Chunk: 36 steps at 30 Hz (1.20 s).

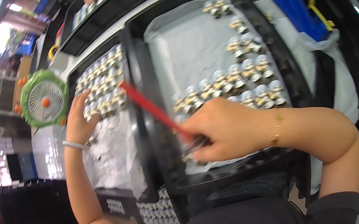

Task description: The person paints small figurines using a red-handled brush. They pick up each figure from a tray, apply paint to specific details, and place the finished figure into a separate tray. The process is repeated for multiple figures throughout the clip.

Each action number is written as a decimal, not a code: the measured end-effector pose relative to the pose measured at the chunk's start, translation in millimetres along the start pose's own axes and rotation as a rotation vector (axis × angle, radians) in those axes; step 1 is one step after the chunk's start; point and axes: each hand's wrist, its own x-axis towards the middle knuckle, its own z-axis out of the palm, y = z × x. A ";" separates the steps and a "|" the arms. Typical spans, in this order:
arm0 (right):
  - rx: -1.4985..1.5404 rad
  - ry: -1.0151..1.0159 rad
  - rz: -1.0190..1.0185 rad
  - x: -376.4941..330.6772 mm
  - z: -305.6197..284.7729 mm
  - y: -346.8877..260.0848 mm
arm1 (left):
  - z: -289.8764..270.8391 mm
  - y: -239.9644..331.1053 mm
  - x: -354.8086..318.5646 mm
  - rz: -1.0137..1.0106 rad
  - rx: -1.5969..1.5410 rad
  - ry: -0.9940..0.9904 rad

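Far to the left of the left hand (79, 122) stood a small green fan (44, 101), apart from the work. The left hand's fingers (83, 100) were spread apart and rested on the near rows of small brass-and-silver fittings (101, 90) packed in the left tray (145, 175), which was lined with white paper (114, 147). Those rows sat tight against one another, so a careless sweep of the fingers would likely have knocked several over or pushed them out of line.

To the right of that hand, the right hand (225, 128) was curled together around a red stick (152, 109) that slanted up and leftward across the black rim between the two trays. The stick's far end hung just beside the left tray's fittings; a swing could probably have toppled them, or caught on the rim.

Beyond the right fingers, loose fittings (231, 81) lay in a curving band on the right tray (290, 73), some just beside the knuckles, where the wrist could have nudged them. Open room lay on the bare paper above that band and below the left fingers. Further right sat a blue box (295, 7), well apart.
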 end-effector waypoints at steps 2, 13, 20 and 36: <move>-0.003 0.047 -0.029 -4.8 -1.1 2.1 | 8.9 53.5 51.2 0.183 -0.138 0.017; 0.094 0.146 -0.059 -9.6 -14.6 -17.5 | 162.8 186.8 259.3 0.243 -0.091 -0.158; 0.120 0.194 -0.084 -7.8 -14.0 -11.8 | 169.7 190.3 266.7 0.168 -0.258 -0.069; 0.031 0.125 -0.048 -3.8 -11.0 -14.5 | 25.4 110.0 -5.2 -0.066 -1.383 -0.099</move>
